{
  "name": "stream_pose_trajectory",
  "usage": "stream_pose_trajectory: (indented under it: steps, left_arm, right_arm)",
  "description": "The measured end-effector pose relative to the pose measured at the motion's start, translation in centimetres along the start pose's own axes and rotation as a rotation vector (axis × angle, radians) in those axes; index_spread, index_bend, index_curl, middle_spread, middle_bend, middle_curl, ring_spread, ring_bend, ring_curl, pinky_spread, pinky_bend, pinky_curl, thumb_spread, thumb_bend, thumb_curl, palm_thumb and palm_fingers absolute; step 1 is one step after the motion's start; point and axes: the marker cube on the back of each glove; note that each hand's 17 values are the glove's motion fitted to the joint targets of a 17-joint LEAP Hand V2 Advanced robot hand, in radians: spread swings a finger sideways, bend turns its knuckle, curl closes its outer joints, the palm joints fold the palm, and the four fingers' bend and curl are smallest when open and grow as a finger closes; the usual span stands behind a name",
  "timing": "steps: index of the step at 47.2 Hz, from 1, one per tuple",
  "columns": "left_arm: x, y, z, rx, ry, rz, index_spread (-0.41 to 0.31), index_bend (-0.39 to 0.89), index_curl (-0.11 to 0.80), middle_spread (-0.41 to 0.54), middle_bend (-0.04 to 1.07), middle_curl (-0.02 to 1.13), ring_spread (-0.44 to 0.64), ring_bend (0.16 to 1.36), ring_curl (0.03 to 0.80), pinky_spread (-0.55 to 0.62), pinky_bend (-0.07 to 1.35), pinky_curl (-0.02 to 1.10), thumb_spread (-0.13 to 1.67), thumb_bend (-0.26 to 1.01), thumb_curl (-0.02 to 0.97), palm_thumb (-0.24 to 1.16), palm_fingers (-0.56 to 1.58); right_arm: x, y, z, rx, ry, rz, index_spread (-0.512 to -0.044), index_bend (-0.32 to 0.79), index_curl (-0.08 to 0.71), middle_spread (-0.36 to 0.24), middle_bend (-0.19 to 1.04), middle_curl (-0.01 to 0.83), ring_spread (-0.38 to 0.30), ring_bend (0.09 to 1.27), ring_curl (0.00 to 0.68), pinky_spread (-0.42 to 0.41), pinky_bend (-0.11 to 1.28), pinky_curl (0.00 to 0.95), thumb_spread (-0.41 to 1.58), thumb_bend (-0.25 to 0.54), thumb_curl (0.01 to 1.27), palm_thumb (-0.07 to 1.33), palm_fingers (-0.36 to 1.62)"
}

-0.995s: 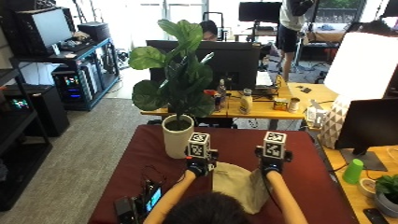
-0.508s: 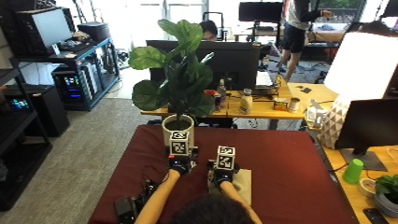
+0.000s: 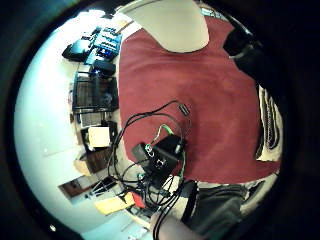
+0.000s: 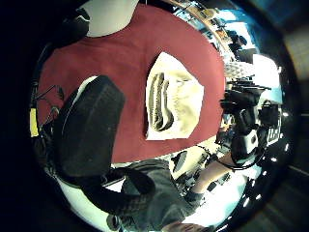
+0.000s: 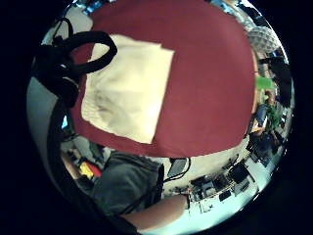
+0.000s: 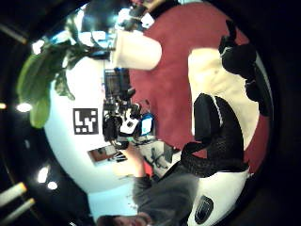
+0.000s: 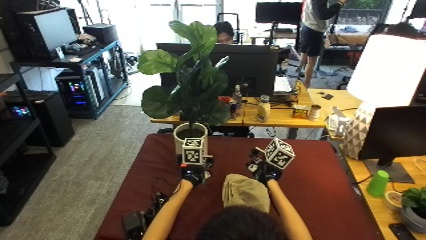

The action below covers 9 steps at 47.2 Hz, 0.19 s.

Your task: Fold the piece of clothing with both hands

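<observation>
The beige piece of clothing (image 7: 245, 192) lies folded into a narrow bundle on the dark red table (image 7: 313, 180), just in front of the person. My left hand (image 7: 193, 174) hovers over bare table to the left of the cloth and holds nothing. My right hand (image 7: 267, 174) is above the cloth's far right corner. The right palm views look down on the clothing (image 5: 127, 88) lying flat, with relaxed fingers (image 6: 235, 61) over it and no cloth between them. In the left thumb side view the folded layers of the clothing (image 4: 174, 104) show beside my thumb (image 4: 89, 130).
A white plant pot (image 7: 188, 134) with a tall leafy plant stands at the table's far edge, just beyond my left hand. A black box with cables (image 7: 136, 220) sits at the near left corner. A green cup (image 7: 377, 183) stands on the desk to the right.
Half a second ago both hands were together at the cloth's left side. My right hand has moved back to the right, the cloth is let go and lies narrower. My left hand has barely moved.
</observation>
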Motion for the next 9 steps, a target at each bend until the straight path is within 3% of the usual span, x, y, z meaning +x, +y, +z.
stream_pose_trajectory:
  steps: [9]
  left_arm:
    - [0.2, 0.0, -0.5, 0.002, 0.004, 0.008, -0.121, 0.17, 0.390, -0.017, 0.15, 0.30, 0.00, 0.50, 0.345, 0.07, 0.25, 0.38, 1.32, -0.01, 0.182, 0.13, 0.53]
  right_arm:
    - [0.6, -0.2, -1.9, 0.076, -0.037, 0.002, -0.246, 0.11, 0.263, -0.090, 0.22, 0.422, -0.157, 0.58, 0.392, -0.177, 0.60, 0.377, 1.25, -0.010, 0.44, 0.86, 1.07]
